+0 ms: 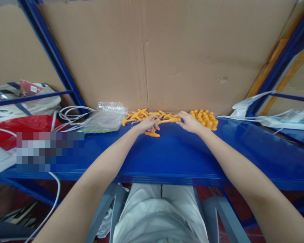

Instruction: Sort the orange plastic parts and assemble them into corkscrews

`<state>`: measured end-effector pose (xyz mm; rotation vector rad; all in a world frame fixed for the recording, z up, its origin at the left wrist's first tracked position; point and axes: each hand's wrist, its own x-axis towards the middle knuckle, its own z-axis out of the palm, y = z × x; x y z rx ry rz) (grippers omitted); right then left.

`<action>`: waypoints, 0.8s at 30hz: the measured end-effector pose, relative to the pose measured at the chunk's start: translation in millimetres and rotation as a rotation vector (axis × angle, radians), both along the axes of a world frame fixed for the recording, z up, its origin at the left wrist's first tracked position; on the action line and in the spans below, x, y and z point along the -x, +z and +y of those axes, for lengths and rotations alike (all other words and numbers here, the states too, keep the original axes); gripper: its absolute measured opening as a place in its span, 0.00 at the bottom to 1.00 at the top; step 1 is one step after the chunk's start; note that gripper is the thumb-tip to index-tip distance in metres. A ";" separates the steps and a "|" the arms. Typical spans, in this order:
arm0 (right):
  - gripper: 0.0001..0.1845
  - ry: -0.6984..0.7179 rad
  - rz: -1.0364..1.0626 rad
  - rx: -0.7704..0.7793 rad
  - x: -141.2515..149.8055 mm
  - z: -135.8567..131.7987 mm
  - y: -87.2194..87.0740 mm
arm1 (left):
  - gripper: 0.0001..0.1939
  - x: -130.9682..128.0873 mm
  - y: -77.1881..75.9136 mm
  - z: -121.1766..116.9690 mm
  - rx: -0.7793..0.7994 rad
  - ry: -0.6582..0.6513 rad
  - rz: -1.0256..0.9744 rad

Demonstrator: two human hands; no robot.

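Both hands meet over the back of the blue table. My left hand [149, 125] is closed on the left part of a yellow-orange plastic piece with a toothed edge [169, 120]. At that piece's right end, the thumb and fingers of my right hand [188, 122] pinch it. Just below my left hand shows another yellow-orange piece [152, 134]; whether it joins the held one, I cannot tell. A loose heap of similar pieces [141, 113] lies behind and left of my left hand. Beside my right hand, more yellow-orange pieces [204, 118] stand packed close together.
A cardboard sheet [167, 54] rises behind the blue table [172, 155]. Left of the heap lie a clear plastic bag [103, 118], white cables [73, 109] and a red bag [35, 125]. A white power strip [291, 123] and cables are at the right.
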<state>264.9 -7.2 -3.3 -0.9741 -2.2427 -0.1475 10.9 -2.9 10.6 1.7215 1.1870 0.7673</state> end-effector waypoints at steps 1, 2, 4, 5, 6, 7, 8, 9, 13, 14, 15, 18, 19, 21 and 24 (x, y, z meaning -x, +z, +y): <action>0.16 -0.008 0.006 0.000 0.1 0.3 0.1 | 0.16 0.2 -1.0 0.4 0.000 -0.001 -0.011; 0.16 -0.021 0.008 0.011 0.3 0.5 0.1 | 0.21 0.5 -2.6 1.6 -0.010 -0.005 -0.021; 0.16 -0.053 0.011 0.053 0.8 0.7 -0.2 | 0.29 0.7 -7.2 5.8 -0.066 -0.025 -0.021; 0.16 -0.066 0.017 0.077 1.2 0.7 -0.6 | 0.32 0.7 -9.9 8.5 -0.111 -0.037 0.001; 0.15 -0.076 0.027 0.103 1.6 0.6 -1.1 | 0.33 0.4 -12.5 11.2 -0.169 -0.044 0.039; 0.15 -0.084 0.040 0.132 2.1 0.5 -1.7 | 0.33 -0.1 -14.9 13.7 -0.236 -0.045 0.089; 0.15 -0.093 0.059 0.163 2.6 0.3 -2.4 | 0.31 -0.7 -17.0 15.8 -0.306 -0.038 0.147; 0.15 -0.105 0.084 0.192 2.9 0.2 -3.1 | 0.29 -1.4 -18.7 17.3 -0.378 -0.024 0.205; 0.19 -0.117 0.210 0.317 0.4 1.7 -5.4 | 0.21 -3.4 -22.8 18.0 -0.623 0.042 0.368; 0.20 -0.105 0.246 0.353 -1.2 2.5 -5.7 | 0.20 -3.4 -23.4 17.4 -0.659 0.057 0.393; 0.22 -0.085 0.279 0.393 -3.1 3.3 -5.8 | 0.19 -3.2 -24.0 16.8 -0.683 0.069 0.414; 0.22 -0.023 0.390 0.505 -8.3 4.8 -4.8 | 0.17 -1.5 -25.5 16.0 -0.707 0.081 0.445; 0.21 -0.009 0.424 0.540 -9.3 4.6 -4.0 | 0.17 -0.9 -25.9 16.2 -0.712 0.082 0.445; 0.17 -0.003 0.491 0.607 -9.6 2.8 -1.8 | 0.17 0.3 -26.8 17.1 -0.722 0.086 0.425; 0.13 -0.014 0.577 0.706 -6.7 -2.4 1.7 | 0.17 0.9 -28.3 18.5 -0.728 0.094 0.367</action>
